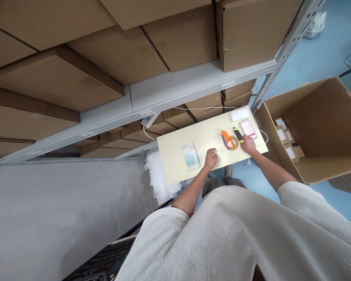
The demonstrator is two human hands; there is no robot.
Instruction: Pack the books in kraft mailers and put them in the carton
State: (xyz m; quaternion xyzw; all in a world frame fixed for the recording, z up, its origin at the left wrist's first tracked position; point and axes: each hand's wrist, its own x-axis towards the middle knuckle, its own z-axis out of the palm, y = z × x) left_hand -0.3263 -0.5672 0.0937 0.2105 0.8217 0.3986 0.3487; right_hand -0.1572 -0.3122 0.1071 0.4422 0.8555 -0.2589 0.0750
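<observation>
My left hand (211, 159) hovers at or rests on the pale table's front part, fingers loosely bent and apart, holding nothing. To its left lies a flat clear packet (190, 157) with a white and teal print. My right hand (248, 144) has its fingers closed at the lower end of a black and yellow box cutter (238, 134), with the fingertips partly hidden. Just beyond that hand is a phone (248, 129) with a pinkish screen, partly blurred. Between my hands sits an orange tape dispenser (229, 140) with a roll in it.
The narrow table (175, 171) stands against a metal shelf (175, 84) loaded with cardboard boxes (181, 39). A white block (240, 114) lies at its far right corner. On the right is a large open carton (324, 128) holding small boxes. White plastic wrap (160, 175) hangs at the left.
</observation>
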